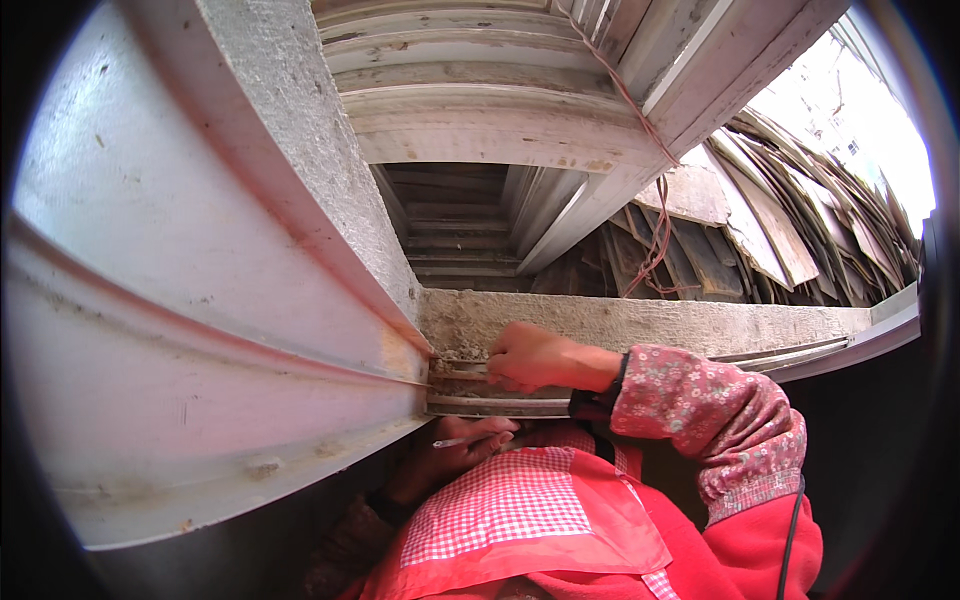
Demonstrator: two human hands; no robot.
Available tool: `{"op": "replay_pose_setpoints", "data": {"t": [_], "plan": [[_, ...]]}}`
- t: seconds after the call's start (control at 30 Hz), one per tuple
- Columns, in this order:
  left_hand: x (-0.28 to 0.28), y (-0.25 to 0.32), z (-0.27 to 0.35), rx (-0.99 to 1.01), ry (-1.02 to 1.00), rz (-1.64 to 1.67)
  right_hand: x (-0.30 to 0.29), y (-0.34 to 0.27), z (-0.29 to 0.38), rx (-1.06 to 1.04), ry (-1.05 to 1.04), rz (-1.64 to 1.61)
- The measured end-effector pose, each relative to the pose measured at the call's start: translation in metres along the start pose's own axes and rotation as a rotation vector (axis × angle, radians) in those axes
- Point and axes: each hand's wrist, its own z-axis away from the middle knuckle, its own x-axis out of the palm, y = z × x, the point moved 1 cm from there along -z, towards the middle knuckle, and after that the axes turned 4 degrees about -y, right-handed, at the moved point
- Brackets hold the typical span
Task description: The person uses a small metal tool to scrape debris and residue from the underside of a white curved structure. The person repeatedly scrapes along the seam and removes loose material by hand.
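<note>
At a corner of a window frame, my right hand [534,358] is curled with the fingers down over the dirty sill track [480,388]; whether it pinches anything is hidden by the fingers. Beside it in the corner lies a heap of crumbly grey debris [463,351]. Lower and nearer my body, my left hand [469,444] is closed on a thin, pale stick-like tool [459,441], its end pointing left. The floral sleeve [709,420] covers my right forearm, and a red checked apron [502,510] is below both hands.
The pale window jamb [225,300] rises at the left beside rough concrete. Beyond the rough outer ledge [637,319] hang reddish wires [660,240], with stacked old boards [780,210] behind them. Weathered wooden frames [480,120] stand at the top.
</note>
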Motion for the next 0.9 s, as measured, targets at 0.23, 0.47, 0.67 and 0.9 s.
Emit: {"op": "replay_pose_setpoints", "data": {"t": [0.23, 0.47, 0.67, 0.9], "plan": [[-0.001, 0.000, -0.003, 0.077, 0.020, -0.062, 0.011, -0.002, -0.020, -0.005, -0.097, -0.290], [-0.003, 0.001, -0.003, 0.058, 0.011, -0.081, 0.009, 0.014, 0.018, -0.168, -0.124, -1.060], [-0.001, 0.002, -0.002, 0.037, -0.012, -0.028, -0.009, 0.009, 0.049, -0.132, 0.077, -0.678], [0.002, 0.001, -0.001, 0.046, 0.024, 0.050, 0.005, 0.002, 0.056, -0.132, 0.070, 0.125]]}}
